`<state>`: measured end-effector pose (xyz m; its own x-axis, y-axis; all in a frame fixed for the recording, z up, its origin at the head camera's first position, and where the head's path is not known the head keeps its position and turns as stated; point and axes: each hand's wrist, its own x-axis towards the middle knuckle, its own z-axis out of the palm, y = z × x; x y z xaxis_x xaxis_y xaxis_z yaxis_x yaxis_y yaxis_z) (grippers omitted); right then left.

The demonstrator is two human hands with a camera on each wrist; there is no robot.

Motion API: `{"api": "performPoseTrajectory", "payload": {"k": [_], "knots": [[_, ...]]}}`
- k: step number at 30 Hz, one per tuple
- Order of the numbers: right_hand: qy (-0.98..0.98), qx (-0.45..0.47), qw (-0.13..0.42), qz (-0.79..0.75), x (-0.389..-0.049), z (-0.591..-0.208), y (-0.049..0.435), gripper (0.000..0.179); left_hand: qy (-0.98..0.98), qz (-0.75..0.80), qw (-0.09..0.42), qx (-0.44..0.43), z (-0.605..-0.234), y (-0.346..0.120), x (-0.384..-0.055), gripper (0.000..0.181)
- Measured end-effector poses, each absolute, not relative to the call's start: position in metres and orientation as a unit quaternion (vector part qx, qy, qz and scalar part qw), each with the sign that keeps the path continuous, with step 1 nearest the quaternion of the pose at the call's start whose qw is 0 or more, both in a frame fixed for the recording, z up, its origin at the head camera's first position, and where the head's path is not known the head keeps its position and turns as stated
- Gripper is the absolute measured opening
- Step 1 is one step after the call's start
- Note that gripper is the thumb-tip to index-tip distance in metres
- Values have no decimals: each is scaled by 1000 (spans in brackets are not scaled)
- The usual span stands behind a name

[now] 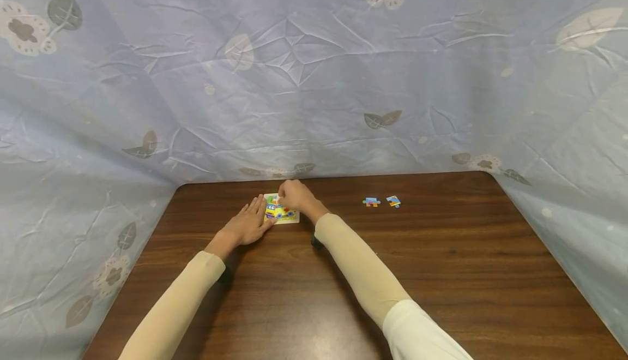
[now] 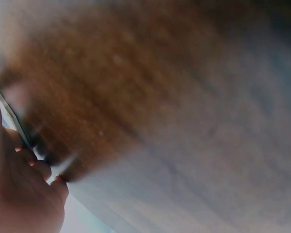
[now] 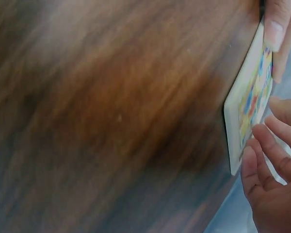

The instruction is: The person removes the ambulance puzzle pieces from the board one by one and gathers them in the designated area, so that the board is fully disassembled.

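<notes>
A small jigsaw board with a pale rim and a colourful vehicle picture lies on the table's far left part. My left hand rests over its left edge with fingers extended, and in the right wrist view the left thumb lies on the board's near rim. Bent over the board's upper part is my right hand, its fingertips gathered at the picture. In the right wrist view those fingertips are right at the board's surface; I cannot tell whether a piece is pinched between them. The hand hides the board's upper right.
Two loose jigsaw pieces, a blue one with a tab on each side and a tilted blue and orange one, lie to the right of the board. The brown wooden table meets a patterned cloth curtain at its back and sides.
</notes>
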<state>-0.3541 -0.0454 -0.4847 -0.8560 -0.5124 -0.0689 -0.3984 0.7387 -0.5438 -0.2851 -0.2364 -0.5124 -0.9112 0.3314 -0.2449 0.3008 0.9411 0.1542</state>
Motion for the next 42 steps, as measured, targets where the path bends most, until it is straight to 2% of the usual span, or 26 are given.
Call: {"api": "performPoseTrajectory", "payload": {"k": [7, 15, 25, 42], "knots": [[936, -241, 100, -234, -352, -490, -55, 33, 976, 53, 134, 164, -511, -238, -284, 85], [942, -241, 95, -212, -350, -489, -57, 35, 975, 53, 138, 168, -508, -236, -285, 85], [940, -253, 83, -213, -351, -494, -60, 19, 975, 53, 141, 164, -507, -236, -283, 85], [941, -252, 65, -215, -350, -494, -67, 12, 975, 50, 136, 167, -507, -235, -285, 84]]}}
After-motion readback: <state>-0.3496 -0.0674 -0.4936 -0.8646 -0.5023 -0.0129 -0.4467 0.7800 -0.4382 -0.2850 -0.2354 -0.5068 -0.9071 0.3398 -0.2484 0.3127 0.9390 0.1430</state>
